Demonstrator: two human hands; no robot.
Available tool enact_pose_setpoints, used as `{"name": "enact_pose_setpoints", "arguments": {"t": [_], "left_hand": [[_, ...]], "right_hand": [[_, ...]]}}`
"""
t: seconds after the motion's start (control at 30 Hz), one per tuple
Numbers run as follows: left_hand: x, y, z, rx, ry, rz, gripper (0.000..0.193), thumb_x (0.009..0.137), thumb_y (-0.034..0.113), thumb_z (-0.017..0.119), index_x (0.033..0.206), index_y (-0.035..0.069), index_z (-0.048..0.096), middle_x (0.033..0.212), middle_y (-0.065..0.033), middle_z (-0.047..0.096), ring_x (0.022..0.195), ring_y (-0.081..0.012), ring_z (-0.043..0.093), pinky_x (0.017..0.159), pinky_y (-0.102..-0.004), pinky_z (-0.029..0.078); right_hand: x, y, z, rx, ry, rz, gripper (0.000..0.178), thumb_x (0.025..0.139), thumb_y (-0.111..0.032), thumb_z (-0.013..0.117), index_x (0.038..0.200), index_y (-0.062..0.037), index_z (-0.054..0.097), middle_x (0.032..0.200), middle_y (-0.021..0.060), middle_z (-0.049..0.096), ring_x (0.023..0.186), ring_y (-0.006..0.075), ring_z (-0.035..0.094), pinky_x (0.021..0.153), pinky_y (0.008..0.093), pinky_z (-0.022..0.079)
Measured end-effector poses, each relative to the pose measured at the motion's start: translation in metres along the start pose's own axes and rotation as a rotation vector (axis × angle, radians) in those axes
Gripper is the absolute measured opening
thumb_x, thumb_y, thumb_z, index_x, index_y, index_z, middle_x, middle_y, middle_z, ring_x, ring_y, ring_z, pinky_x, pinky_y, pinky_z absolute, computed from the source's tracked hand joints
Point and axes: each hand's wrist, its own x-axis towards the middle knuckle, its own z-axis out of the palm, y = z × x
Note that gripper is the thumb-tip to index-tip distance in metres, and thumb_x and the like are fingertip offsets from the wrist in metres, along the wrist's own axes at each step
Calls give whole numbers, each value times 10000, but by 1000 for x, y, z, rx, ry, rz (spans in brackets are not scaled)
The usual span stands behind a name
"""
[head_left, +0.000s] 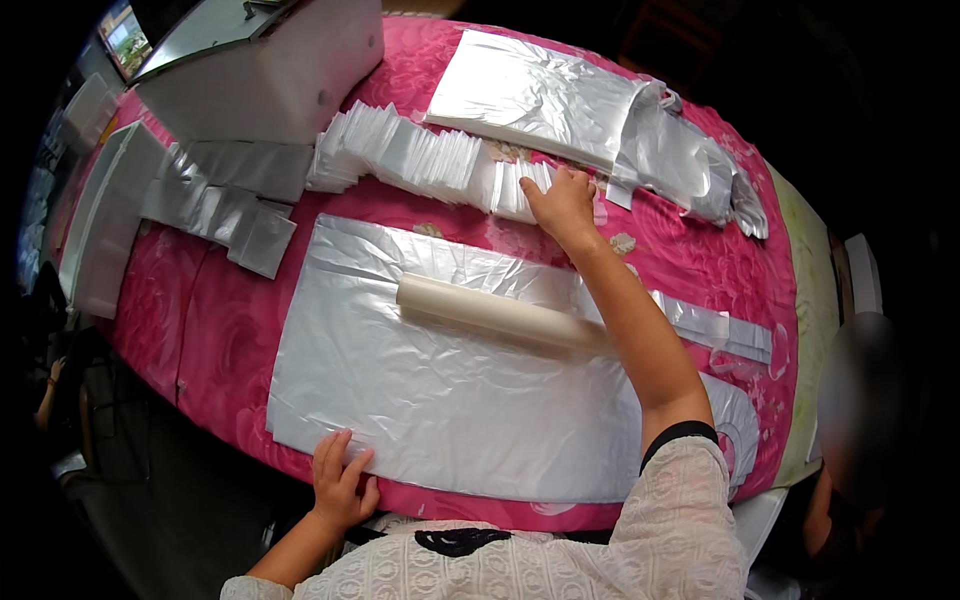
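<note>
The long row of thin, clear-white folded plastic packets (430, 165) runs from the right hand (562, 208) toward just past 9 o'clock; its thumb sits apart from its fingers at the row's end, but I can't tell if they pinch. The left hand (342, 490), farther off at 7 o'clock, rests loosely spread on the big silvery plastic sheets (450, 420). All this lies on a pink flowery tablecloth (220, 360), with a big white box (275, 90) at 11 o'clock.

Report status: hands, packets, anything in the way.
Right hand at right end of packet row. Left hand at near edge of plastic sheets. White tube lying across the sheets.
</note>
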Motion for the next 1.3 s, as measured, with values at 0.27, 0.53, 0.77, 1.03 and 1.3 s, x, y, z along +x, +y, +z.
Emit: {"name": "enact_pose_setpoints", "arguments": {"t": [0.27, 0.53, 0.77, 1.03, 1.3], "left_hand": [[88, 16, -20, -193, 93, 99, 496, 650, 53, 638, 1136, 50, 536, 1375, -250, 308, 1266, -421, 294, 1026, -493, 272], [86, 37, -2, -199, -14, 153, 496, 642, 81, 671, 1128, 91, 573, 1370, -223, 346, 1268, -407, 304, 1033, -443, 284], [121, 17, -14, -115, -72, 334, 511, 633, 58, 661, 1134, 78, 557, 1348, -203, 391, 1259, -395, 332, 1022, -450, 306], [315, 4, 22, 223, -101, 607, 537, 762, 177, 649, 1238, 12, 463, 1371, -137, 391, 1311, -297, 305, 1085, -418, 257], [361, -2, 70, 507, -354, 397, 549, 807, 316, 615, 1232, -8, 490, 1363, -164, 405, 1319, -289, 302, 1102, -426, 206]], "right_hand": [[-24, -23, 5, -237, -58, -171, 926, 655, -548, 700, 1282, 58, 389, 1217, 200, 459, 1112, 326, 471, 897, 401, 441], [-16, -33, 17, -317, -97, -188, 916, 660, -515, 698, 1276, 90, 393, 1141, 213, 532, 1024, 282, 561, 808, 342, 500], [-16, -34, 12, -359, -85, -266, 726, 663, -436, 719, 1117, 85, 498, 956, 195, 632, 865, 291, 645, 698, 350, 539], [1, -23, 26, -392, -81, -370, 426, 785, -159, 566, 1117, 105, 545, 871, 193, 661, 779, 281, 662, 620, 354, 540], [-2, -3, 30, -231, 66, -324, 244, 807, -144, 537, 956, 43, 586, 812, 190, 655, 730, 306, 664, 621, 394, 535]]}}
